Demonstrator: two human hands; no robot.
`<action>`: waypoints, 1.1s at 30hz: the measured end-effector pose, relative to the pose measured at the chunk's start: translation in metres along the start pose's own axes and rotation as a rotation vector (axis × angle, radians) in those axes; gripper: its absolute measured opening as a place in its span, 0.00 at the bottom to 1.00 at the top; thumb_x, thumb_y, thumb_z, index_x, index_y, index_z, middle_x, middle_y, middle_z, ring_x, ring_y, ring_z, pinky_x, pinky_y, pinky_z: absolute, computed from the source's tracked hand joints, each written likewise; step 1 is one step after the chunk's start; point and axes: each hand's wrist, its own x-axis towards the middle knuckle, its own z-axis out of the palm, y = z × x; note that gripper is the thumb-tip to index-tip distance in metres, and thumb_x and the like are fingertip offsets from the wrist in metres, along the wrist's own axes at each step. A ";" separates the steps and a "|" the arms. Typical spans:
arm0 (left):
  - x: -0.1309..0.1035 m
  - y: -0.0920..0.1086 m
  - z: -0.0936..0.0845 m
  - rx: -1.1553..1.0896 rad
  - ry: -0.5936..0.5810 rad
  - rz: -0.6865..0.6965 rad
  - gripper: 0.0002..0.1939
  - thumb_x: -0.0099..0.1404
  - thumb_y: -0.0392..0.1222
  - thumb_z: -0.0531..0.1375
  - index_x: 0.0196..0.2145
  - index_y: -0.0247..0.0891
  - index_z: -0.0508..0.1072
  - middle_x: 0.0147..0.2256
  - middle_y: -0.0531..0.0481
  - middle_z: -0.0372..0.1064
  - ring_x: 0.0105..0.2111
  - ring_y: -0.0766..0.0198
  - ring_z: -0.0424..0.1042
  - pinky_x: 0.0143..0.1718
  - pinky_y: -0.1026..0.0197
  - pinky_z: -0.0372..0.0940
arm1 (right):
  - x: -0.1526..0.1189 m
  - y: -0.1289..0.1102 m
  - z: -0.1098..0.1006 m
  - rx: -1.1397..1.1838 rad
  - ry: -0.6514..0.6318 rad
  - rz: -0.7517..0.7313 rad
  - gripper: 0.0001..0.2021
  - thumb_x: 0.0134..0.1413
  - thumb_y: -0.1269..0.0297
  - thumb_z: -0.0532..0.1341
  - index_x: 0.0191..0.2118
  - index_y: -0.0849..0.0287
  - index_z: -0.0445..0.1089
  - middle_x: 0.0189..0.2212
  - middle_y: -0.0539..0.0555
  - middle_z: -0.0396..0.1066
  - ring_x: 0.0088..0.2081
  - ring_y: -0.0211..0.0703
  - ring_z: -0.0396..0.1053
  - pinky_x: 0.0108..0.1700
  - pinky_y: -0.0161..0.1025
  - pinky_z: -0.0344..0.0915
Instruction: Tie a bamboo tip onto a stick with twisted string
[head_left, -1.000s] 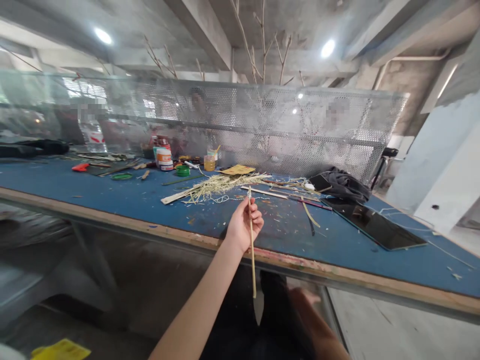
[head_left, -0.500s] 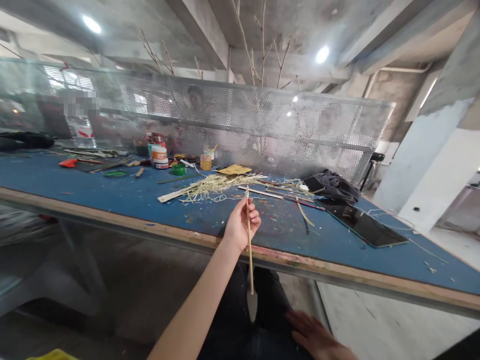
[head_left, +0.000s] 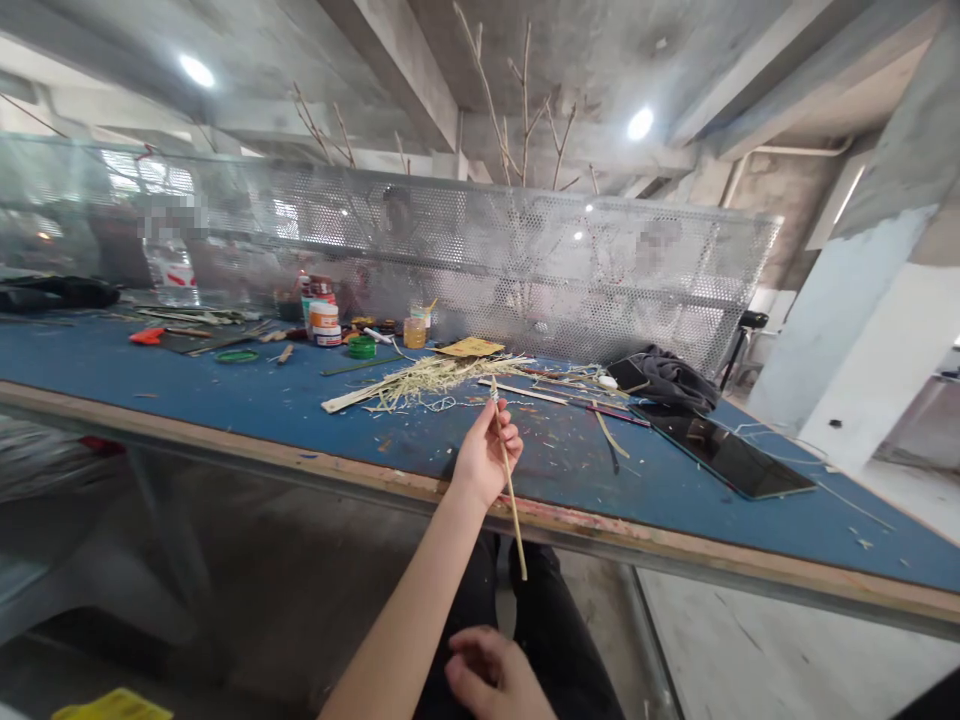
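Observation:
My left hand reaches out over the table's front edge, its fingers closed in a pinch round a thin pale stick. White thread appears wound around the stick near its upper tip, just above my fingertips. The stick's long lower end slants down past the table edge, over my lap. Low in the view, my right hand is above my legs, apart from the stick. Its fingers are loosely bent with a gap to the thumb, and nothing shows in it. Beyond my left hand lies a heap of pale plant strips and shavings.
On the blue table stand paint jars, a green lid and a water bottle. To the right lie a dark tablet and grey cloth. A perforated metal screen backs the table, with people behind it.
My right hand has moved left and inward over my lap. The lower end of the stick has swung to the right, while my left hand keeps its pinch. The view has shifted slightly.

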 end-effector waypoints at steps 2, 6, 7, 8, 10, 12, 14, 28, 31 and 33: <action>-0.001 -0.001 0.000 0.016 -0.011 0.012 0.05 0.61 0.36 0.63 0.31 0.31 0.72 0.20 0.57 0.64 0.17 0.76 0.61 0.17 0.72 0.58 | 0.003 -0.007 -0.021 0.060 0.130 -0.015 0.28 0.42 0.37 0.63 0.37 0.59 0.75 0.26 0.55 0.75 0.22 0.43 0.70 0.27 0.39 0.68; -0.003 -0.005 -0.002 0.150 -0.020 0.120 0.11 0.51 0.38 0.70 0.30 0.31 0.75 0.20 0.57 0.66 0.18 0.76 0.63 0.20 0.72 0.61 | 0.005 -0.034 -0.060 0.242 0.341 -0.136 0.24 0.48 0.44 0.64 0.43 0.59 0.73 0.31 0.56 0.76 0.31 0.44 0.74 0.34 0.38 0.70; -0.003 -0.006 -0.002 0.196 -0.033 0.152 0.12 0.48 0.38 0.72 0.29 0.31 0.76 0.20 0.57 0.67 0.19 0.76 0.64 0.21 0.72 0.62 | 0.006 -0.044 -0.065 0.299 0.337 -0.158 0.24 0.49 0.46 0.65 0.46 0.59 0.72 0.36 0.58 0.77 0.35 0.45 0.75 0.39 0.39 0.70; -0.004 -0.007 -0.003 0.240 -0.050 0.178 0.13 0.46 0.39 0.73 0.28 0.32 0.76 0.21 0.56 0.67 0.19 0.76 0.65 0.22 0.72 0.63 | 0.007 -0.054 -0.069 0.346 0.301 -0.163 0.24 0.50 0.47 0.65 0.48 0.58 0.71 0.39 0.58 0.77 0.37 0.46 0.75 0.43 0.40 0.70; -0.005 -0.009 -0.004 0.309 -0.081 0.217 0.14 0.43 0.40 0.74 0.27 0.32 0.76 0.21 0.55 0.68 0.21 0.75 0.66 0.24 0.72 0.64 | 0.009 -0.072 -0.072 0.427 0.210 -0.158 0.24 0.50 0.49 0.65 0.49 0.59 0.71 0.39 0.59 0.77 0.35 0.46 0.76 0.43 0.43 0.71; -0.005 -0.011 -0.005 0.352 -0.098 0.230 0.14 0.42 0.39 0.74 0.25 0.31 0.76 0.20 0.54 0.68 0.21 0.74 0.66 0.24 0.72 0.63 | 0.012 -0.083 -0.071 0.470 0.182 -0.160 0.22 0.49 0.50 0.66 0.45 0.60 0.72 0.34 0.58 0.78 0.32 0.45 0.75 0.39 0.42 0.72; -0.005 -0.012 -0.006 0.389 -0.122 0.229 0.14 0.43 0.40 0.74 0.24 0.30 0.76 0.20 0.53 0.69 0.20 0.74 0.66 0.24 0.72 0.62 | 0.013 -0.087 -0.067 0.454 0.212 -0.176 0.20 0.47 0.52 0.68 0.43 0.59 0.74 0.33 0.57 0.77 0.33 0.45 0.75 0.38 0.40 0.72; -0.003 -0.012 -0.008 0.435 -0.191 0.223 0.10 0.49 0.39 0.72 0.25 0.31 0.77 0.21 0.51 0.69 0.19 0.73 0.64 0.23 0.69 0.61 | 0.012 -0.074 -0.045 0.378 0.147 -0.152 0.21 0.51 0.55 0.65 0.49 0.56 0.70 0.40 0.55 0.73 0.34 0.40 0.70 0.36 0.36 0.68; -0.003 -0.010 -0.007 0.431 -0.192 0.225 0.10 0.49 0.40 0.72 0.25 0.32 0.76 0.22 0.51 0.70 0.20 0.72 0.65 0.23 0.69 0.61 | 0.008 -0.080 -0.052 0.420 0.338 -0.206 0.16 0.53 0.55 0.64 0.44 0.57 0.70 0.27 0.49 0.68 0.26 0.36 0.66 0.28 0.32 0.66; -0.008 -0.010 -0.007 0.421 -0.193 0.241 0.12 0.47 0.41 0.73 0.25 0.33 0.76 0.23 0.51 0.70 0.21 0.72 0.66 0.23 0.69 0.62 | 0.002 -0.085 -0.063 0.433 0.518 -0.305 0.11 0.55 0.59 0.63 0.43 0.56 0.70 0.24 0.47 0.67 0.24 0.35 0.65 0.26 0.31 0.65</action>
